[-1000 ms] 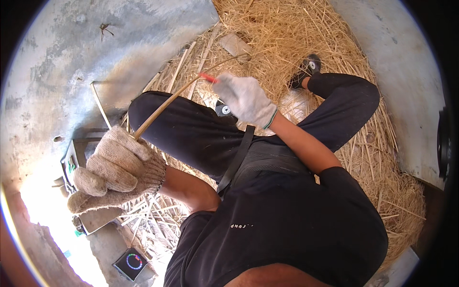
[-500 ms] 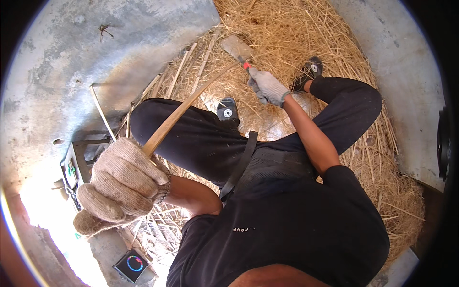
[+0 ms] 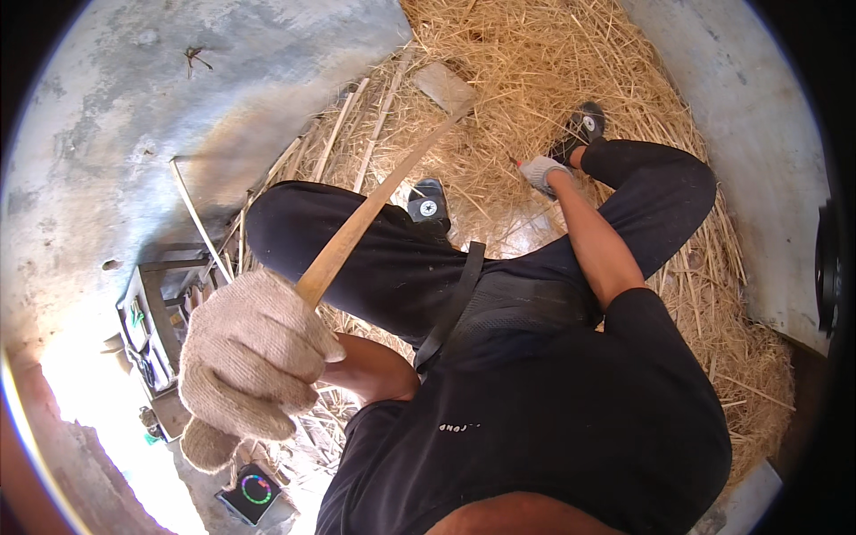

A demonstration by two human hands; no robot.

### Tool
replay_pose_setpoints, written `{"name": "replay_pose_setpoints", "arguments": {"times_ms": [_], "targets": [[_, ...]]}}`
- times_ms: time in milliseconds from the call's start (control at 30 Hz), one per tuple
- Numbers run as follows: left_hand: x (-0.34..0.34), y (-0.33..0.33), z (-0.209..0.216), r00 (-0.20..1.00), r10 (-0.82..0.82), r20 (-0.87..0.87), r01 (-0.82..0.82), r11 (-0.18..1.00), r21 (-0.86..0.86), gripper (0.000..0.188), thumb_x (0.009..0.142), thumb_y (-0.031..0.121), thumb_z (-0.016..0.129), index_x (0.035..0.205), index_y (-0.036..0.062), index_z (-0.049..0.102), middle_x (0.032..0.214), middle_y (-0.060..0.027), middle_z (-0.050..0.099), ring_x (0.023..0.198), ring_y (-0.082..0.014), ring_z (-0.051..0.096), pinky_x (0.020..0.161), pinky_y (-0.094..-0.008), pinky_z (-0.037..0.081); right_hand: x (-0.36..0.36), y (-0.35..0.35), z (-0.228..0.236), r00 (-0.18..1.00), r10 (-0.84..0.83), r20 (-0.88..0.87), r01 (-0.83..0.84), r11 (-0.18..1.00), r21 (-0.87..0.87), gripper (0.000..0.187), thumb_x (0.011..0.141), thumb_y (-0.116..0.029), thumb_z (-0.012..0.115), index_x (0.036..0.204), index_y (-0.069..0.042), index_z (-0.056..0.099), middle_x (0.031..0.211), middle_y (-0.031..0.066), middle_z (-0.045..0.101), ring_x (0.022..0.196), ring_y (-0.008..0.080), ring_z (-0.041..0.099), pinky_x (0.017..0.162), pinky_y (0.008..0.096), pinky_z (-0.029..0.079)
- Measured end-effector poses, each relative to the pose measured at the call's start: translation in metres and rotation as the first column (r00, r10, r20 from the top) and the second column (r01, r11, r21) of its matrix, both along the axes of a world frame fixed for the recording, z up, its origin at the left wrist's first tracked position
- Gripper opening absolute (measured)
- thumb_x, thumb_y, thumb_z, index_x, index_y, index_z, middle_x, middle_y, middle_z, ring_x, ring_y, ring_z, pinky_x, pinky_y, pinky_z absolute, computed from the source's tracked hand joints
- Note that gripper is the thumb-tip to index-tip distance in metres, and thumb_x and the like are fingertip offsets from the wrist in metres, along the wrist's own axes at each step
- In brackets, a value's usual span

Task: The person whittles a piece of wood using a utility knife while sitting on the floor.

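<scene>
A long, pale wooden strip (image 3: pixel 379 201) slants up and away from my left hand (image 3: pixel 254 357), which wears a beige knitted glove and is closed around its near end. The strip's far end lies over a flat greyish block (image 3: pixel 443 86) on the straw-like shavings. My right hand (image 3: pixel 541 174), in a lighter knitted glove, is low by my right shoe, apart from the strip. It is closed on a tool with a red part (image 3: pixel 518 163) sticking out past the fingers. The tool's working end cannot be made out.
Thin yellow shavings (image 3: pixel 526 62) cover the floor between my bent legs. Grey walls (image 3: pixel 294 53) curve close on both sides. At left stand a narrow stick (image 3: pixel 198 214) and an open box of small items (image 3: pixel 156 330). A black device with a lit ring (image 3: pixel 252 490) sits at lower left.
My right hand has drawn the tool back from the strip, down and to the right toward my shoe. My left hand and the strip have shifted slightly right and nearer.
</scene>
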State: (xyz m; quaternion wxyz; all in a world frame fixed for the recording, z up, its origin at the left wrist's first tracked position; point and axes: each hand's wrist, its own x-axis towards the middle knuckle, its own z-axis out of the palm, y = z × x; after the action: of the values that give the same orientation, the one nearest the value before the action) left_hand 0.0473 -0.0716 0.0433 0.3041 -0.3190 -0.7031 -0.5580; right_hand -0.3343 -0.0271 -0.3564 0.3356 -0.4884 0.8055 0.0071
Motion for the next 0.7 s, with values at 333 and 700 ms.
{"name": "replay_pose_setpoints", "arguments": {"times_ms": [333, 700], "targets": [[-0.003, 0.039, -0.017, 0.753, 0.653, -0.084, -0.499, 0.649, 0.574, 0.047, 0.104, 0.040, 0.042, 0.062, 0.0186, 0.048, 0.052, 0.0043, 0.048, 0.038, -0.0071, 0.044, 0.037, -0.0224, 0.039, 0.131, 0.018, 0.256, 0.810, 0.295, 0.507, 0.162, 0.718, -0.676, 0.050, 0.100, -0.046, 0.046, 0.110, 0.001, 0.060, 0.083, 0.0197, 0.066, 0.076, 0.0374, 0.067, 0.067, 0.0434, 0.051], [0.003, 0.041, -0.026, 0.818, 0.563, -0.115, -0.458, 0.760, 0.461, 0.062, 0.103, 0.056, 0.031, 0.068, 0.0111, 0.055, 0.054, 0.0004, 0.050, 0.039, -0.0097, 0.050, 0.037, -0.0245, 0.046, 0.113, 0.022, 0.148, 0.992, 0.097, -0.085, -0.126, 0.860, -0.494, 0.042, 0.103, -0.038, 0.035, 0.102, -0.004, 0.060, 0.071, 0.0209, 0.066, 0.066, 0.0426, 0.066, 0.060, 0.0494, 0.054]]}}
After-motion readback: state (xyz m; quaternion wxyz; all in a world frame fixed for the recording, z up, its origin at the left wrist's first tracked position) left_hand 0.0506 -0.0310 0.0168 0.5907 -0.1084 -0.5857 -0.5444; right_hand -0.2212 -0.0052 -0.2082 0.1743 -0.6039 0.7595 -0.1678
